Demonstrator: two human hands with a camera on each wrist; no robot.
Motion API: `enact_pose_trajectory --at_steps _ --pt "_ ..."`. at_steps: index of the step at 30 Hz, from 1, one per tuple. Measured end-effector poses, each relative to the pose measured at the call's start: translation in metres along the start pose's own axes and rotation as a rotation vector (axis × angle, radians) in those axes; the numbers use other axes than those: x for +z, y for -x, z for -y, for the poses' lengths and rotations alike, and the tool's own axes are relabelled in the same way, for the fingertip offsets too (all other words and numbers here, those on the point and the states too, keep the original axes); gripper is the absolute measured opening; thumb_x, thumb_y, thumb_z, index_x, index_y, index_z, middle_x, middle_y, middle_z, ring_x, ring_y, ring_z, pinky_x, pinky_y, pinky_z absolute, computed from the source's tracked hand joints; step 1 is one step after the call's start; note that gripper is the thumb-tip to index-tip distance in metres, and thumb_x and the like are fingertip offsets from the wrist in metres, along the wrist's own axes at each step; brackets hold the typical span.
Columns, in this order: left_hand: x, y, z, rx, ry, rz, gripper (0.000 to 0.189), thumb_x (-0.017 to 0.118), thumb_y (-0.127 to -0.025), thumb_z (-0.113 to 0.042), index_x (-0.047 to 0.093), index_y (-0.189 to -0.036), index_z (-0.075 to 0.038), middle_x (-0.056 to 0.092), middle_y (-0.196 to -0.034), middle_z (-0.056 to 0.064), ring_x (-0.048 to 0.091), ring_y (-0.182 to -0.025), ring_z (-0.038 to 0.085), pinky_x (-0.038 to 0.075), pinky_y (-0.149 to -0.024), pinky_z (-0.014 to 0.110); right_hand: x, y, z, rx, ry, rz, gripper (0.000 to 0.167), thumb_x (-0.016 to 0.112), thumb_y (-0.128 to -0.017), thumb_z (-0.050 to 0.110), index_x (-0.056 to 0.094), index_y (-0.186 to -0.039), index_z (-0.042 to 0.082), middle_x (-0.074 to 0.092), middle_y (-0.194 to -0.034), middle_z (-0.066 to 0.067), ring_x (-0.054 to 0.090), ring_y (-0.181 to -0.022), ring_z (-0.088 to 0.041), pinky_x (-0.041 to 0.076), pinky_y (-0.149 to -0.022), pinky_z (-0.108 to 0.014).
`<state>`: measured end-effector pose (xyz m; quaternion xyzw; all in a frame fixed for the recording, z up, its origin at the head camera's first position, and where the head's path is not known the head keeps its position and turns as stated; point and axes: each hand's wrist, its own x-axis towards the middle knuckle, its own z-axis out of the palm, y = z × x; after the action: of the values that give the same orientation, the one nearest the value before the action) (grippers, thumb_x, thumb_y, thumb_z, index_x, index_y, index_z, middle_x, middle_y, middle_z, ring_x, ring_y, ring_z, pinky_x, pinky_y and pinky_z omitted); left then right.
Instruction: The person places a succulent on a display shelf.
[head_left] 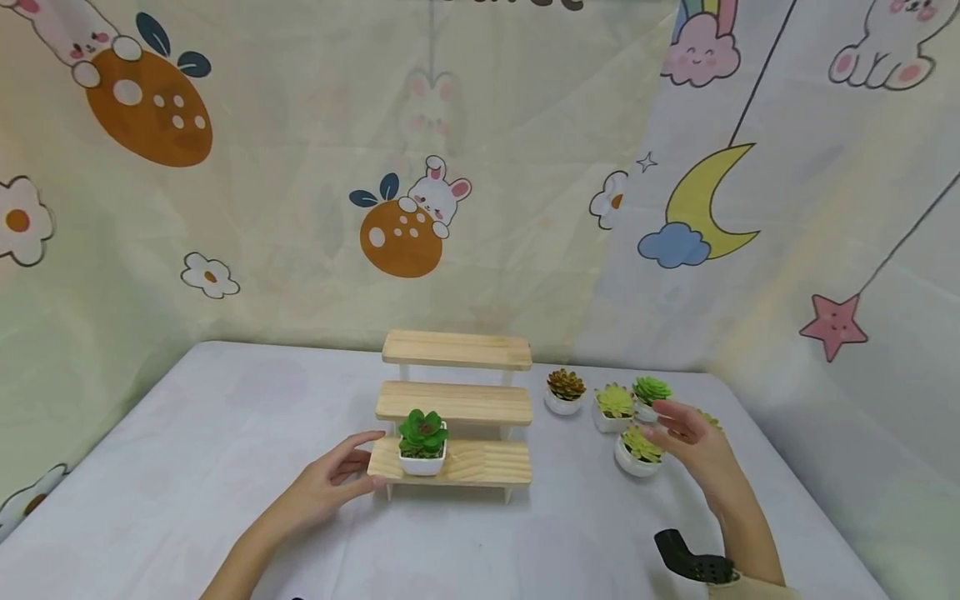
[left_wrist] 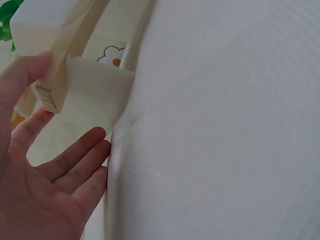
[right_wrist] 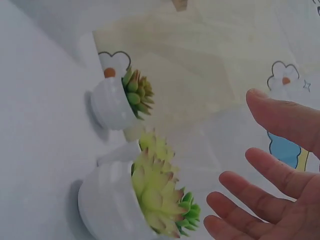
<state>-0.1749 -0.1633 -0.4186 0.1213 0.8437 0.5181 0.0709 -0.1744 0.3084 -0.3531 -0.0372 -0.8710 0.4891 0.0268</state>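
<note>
A three-tier wooden stand (head_left: 487,464) has a green succulent in a square white pot (head_left: 422,463) on the left part of its lowest step. My left hand (head_left: 318,487) pinches the left end of that step (left_wrist: 59,87) between thumb and index finger, its other fingers extended below. My right hand (head_left: 705,454) hovers over a group of potted succulents at the right, fingers spread and holding nothing. Nearest it is a yellow-green succulent in a round white pot (head_left: 636,460), also large in the right wrist view (right_wrist: 115,200).
Behind that pot stand a yellow-green succulent (head_left: 615,402) and a bright green one (head_left: 651,389); another (head_left: 708,419) is partly hidden by the right hand. A brownish succulent (head_left: 565,386) stands right of the stand. Printed cloth (head_left: 300,275) hangs behind the white table (head_left: 247,417).
</note>
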Motion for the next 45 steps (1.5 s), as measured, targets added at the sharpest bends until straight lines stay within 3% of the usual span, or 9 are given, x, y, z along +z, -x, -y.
enact_pose_trajectory --at_steps 1,7,8,12,27,34,45 --pt "0.0 0.0 0.0 -0.002 -0.001 -0.001 0.06 0.069 -0.083 -0.034 0.043 -0.136 -0.026 0.059 -0.118 0.011 0.056 -0.114 0.024 0.038 -0.103 0.044 0.0 -0.002 -0.005 0.003 0.003 -0.025 0.07 0.064 -0.087 0.037 0.034 -0.14 0.002 0.037 -0.142 -0.019 0.036 -0.129 -0.033 0.036 -0.101 -0.049" --pt "-0.001 0.001 -0.001 -0.021 0.006 0.003 0.06 0.068 -0.083 -0.034 0.042 -0.137 -0.025 0.058 -0.12 0.011 0.055 -0.115 0.025 0.037 -0.104 0.046 -0.001 -0.004 -0.019 0.044 0.042 -0.011 0.072 0.063 -0.088 0.036 0.031 -0.142 0.001 0.032 -0.144 -0.022 0.033 -0.13 -0.038 0.036 -0.101 -0.054" --pt "0.0 0.001 -0.001 -0.023 0.007 0.004 0.06 0.068 -0.083 -0.034 0.042 -0.137 -0.025 0.058 -0.12 0.012 0.055 -0.116 0.026 0.037 -0.104 0.046 -0.002 -0.003 -0.018 0.058 0.044 0.021 0.076 0.062 -0.088 0.037 0.026 -0.143 0.0 0.027 -0.147 -0.023 0.028 -0.133 -0.041 0.031 -0.103 -0.058" --pt "0.0 0.001 -0.001 -0.033 0.018 0.01 0.06 0.068 -0.084 -0.034 0.041 -0.137 -0.026 0.057 -0.122 0.011 0.054 -0.117 0.027 0.036 -0.104 0.047 -0.004 -0.003 -0.017 0.111 0.08 0.079 0.078 0.061 -0.089 0.033 0.019 -0.146 0.0 0.021 -0.149 -0.026 0.025 -0.134 -0.043 0.03 -0.103 -0.059" --pt "0.004 -0.001 -0.003 -0.02 0.051 0.006 0.062 0.069 -0.083 -0.031 0.041 -0.138 -0.02 0.055 -0.125 0.015 0.052 -0.119 0.031 0.036 -0.104 0.048 0.001 -0.009 -0.032 0.16 0.155 0.135 0.09 0.066 -0.085 0.037 0.013 -0.147 -0.001 0.023 -0.146 -0.029 0.033 -0.129 -0.046 0.038 -0.098 -0.055" --pt "0.008 -0.001 -0.004 -0.028 0.13 -0.024 0.061 0.07 -0.082 -0.024 0.043 -0.136 -0.017 0.05 -0.131 0.017 0.052 -0.117 0.031 0.042 -0.098 0.044 0.003 -0.011 -0.035 0.167 0.191 0.152 0.091 0.067 -0.084 0.039 0.014 -0.146 -0.001 0.023 -0.145 -0.032 0.039 -0.123 -0.044 0.041 -0.092 -0.052" --pt "0.009 -0.002 -0.006 0.031 0.174 -0.071 0.064 0.073 -0.079 -0.018 0.042 -0.135 -0.008 0.047 -0.136 0.012 0.048 -0.12 0.032 0.038 -0.101 0.05 0.007 -0.014 -0.036 0.182 0.193 0.153 0.092 0.068 -0.083 0.036 0.014 -0.145 -0.004 0.028 -0.141 -0.031 0.039 -0.12 -0.042 0.042 -0.089 -0.048"
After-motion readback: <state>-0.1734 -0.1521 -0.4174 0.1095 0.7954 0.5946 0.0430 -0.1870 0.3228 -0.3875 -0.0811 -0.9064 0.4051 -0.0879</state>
